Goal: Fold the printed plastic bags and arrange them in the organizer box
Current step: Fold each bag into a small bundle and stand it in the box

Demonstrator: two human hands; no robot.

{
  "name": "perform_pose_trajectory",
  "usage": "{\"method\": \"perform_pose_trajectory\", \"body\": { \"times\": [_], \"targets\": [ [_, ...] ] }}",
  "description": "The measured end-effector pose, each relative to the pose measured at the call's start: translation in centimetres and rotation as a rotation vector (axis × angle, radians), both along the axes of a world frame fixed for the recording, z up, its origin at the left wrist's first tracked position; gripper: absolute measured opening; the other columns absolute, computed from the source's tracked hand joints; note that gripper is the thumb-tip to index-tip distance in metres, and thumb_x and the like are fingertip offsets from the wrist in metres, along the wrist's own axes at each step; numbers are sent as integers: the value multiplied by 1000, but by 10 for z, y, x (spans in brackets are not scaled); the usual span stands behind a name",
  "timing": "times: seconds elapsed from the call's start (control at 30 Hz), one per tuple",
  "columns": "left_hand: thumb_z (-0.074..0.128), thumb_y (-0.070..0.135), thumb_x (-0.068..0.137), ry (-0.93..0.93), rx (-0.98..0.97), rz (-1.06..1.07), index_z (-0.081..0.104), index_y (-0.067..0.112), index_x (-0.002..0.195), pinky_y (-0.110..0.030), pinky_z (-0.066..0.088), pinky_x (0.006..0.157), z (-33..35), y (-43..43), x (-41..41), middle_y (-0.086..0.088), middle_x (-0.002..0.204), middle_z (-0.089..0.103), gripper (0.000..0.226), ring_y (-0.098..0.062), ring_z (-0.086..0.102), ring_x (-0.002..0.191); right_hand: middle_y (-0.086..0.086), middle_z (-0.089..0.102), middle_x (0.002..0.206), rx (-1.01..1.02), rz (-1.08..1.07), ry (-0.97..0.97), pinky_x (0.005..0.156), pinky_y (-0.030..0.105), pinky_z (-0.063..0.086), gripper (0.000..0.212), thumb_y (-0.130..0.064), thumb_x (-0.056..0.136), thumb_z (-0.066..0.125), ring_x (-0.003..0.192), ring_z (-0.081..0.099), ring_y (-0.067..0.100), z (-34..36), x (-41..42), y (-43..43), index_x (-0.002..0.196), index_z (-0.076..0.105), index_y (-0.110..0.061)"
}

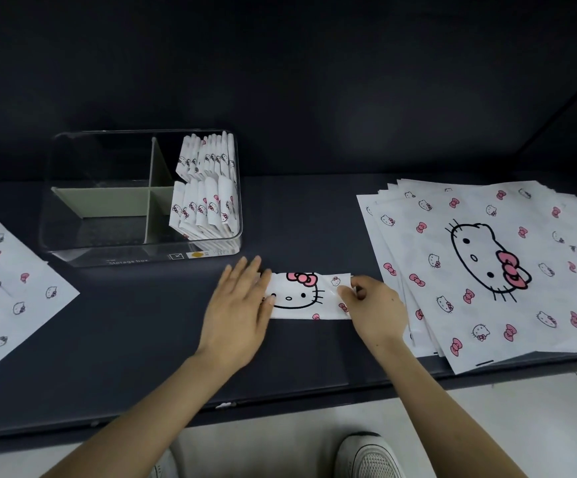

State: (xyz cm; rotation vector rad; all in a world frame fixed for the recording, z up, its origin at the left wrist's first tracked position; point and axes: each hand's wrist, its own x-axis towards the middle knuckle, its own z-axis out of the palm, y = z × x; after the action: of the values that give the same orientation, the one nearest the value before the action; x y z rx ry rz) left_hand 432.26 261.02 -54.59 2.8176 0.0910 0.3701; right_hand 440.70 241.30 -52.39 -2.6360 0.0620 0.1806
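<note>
There is one clear organizer box (83, 251) with four compartments. Two compartments hold folded bags (207, 188), about five in each. One half-folded bag (300, 298) is on the bench (142, 322). At right is one stack of flat bags (487, 263), count unclear, and at left at least one loose flat bag (14, 291).

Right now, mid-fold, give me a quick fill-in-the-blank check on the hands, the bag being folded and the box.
1. The left hand presses flat on the folded white printed plastic strip, while the right hand pinches its ____ end.
2. The grey-green dividers split the clear plastic organizer box into ____ compartments.
3. A lone flat printed bag lies at the ____ edge of the dark table.
Missing words: right; four; left.
</note>
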Motion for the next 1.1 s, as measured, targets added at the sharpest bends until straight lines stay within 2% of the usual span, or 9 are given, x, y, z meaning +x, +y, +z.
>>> {"method": "perform_pose_trajectory", "body": {
  "times": [0.13, 0.23, 0.37, 0.43, 0.53, 0.67, 0.93, 1.03, 1.1],
  "targets": [
    [28, 41, 98, 199, 52, 11, 48, 7, 138, -38, 9, 114, -12, -8, 4, -17, 144, 45, 57, -34, 38, 136, -3, 39, 52, -26, 6, 19, 47, 24, 26, 35, -26, 91, 53, 50, 34, 13, 2, 0, -1, 60, 36, -21],
    [16, 53, 99, 238, 89, 21, 45, 11, 141, -40, 10, 113, -12, -8, 4, -15, 147, 42, 66, -31, 36, 138, -3, 57, 71, -90, 24, -48, 53, 25, 33, 8, -22, 89, 57, 66, 54, 21, 12, -6, 2, 83, 52, -24],
    [16, 61, 96, 264, 108, 13, 44, 18, 143, -42, 12, 113, -13, -9, 4, -15, 148, 40, 70, -31, 34, 139, 12, 62, 116, -328, 268, -437, 80, 42, 45, 46, -23, 79, 61, 99, 60, 33, 7, -24, 16, 125, 58, -14],
    [13, 64, 95, 267, 93, 11, 44, 20, 143, -41, 11, 113, -12, -9, 4, -15, 148, 40, 72, -30, 33, 139, 12, 55, 134, -314, 508, -365, 101, 50, 32, 45, -30, 90, 42, 123, 52, 33, -4, -32, 29, 132, 55, -18],
    [10, 67, 94, 276, 77, 10, 42, 22, 143, -40, 10, 114, -10, -8, 5, -14, 149, 38, 74, -29, 31, 140, 7, 49, 143, -376, 633, -237, 107, 54, 18, 49, -33, 99, 24, 135, 43, 27, -20, -30, 29, 139, 49, -19],
    [12, 66, 94, 288, 104, -33, 36, 23, 146, -40, 10, 114, -9, -5, 8, -13, 151, 36, 72, -28, 29, 141, 3, 45, 147, -412, 543, -171, 108, 54, 15, 58, -36, 103, 4, 137, 40, 23, -23, -31, 1, 143, 42, -19],
    [-8, 73, 86, 256, 114, -120, 12, 32, 150, -35, -7, 116, -9, 3, 13, -5, 159, 7, 79, -19, -1, 147, 6, 51, 141, -364, 361, -158, 113, 52, 21, 71, -44, 100, -1, 130, 48, 27, -14, -31, -29, 138, 50, -10],
    [-8, 76, 84, 277, 141, -268, 5, 35, 149, -33, -9, 117, -9, 13, 20, -1, 160, 0, 79, -16, -9, 147, 11, 68, 114, -234, 363, -284, 86, 45, 51, 49, -33, 97, 33, 98, 66, 31, -5, -23, -23, 120, 63, -3],
    [-1, 75, 88, 253, 155, -380, 10, 34, 150, -33, -7, 117, -7, 22, 27, -2, 160, 4, 74, -17, -6, 147, 8, 67, 104, -140, 391, -241, 76, 35, 50, 37, -23, 86, 56, 91, 63, 31, 1, -16, -20, 118, 64, -4]
  ]
}}
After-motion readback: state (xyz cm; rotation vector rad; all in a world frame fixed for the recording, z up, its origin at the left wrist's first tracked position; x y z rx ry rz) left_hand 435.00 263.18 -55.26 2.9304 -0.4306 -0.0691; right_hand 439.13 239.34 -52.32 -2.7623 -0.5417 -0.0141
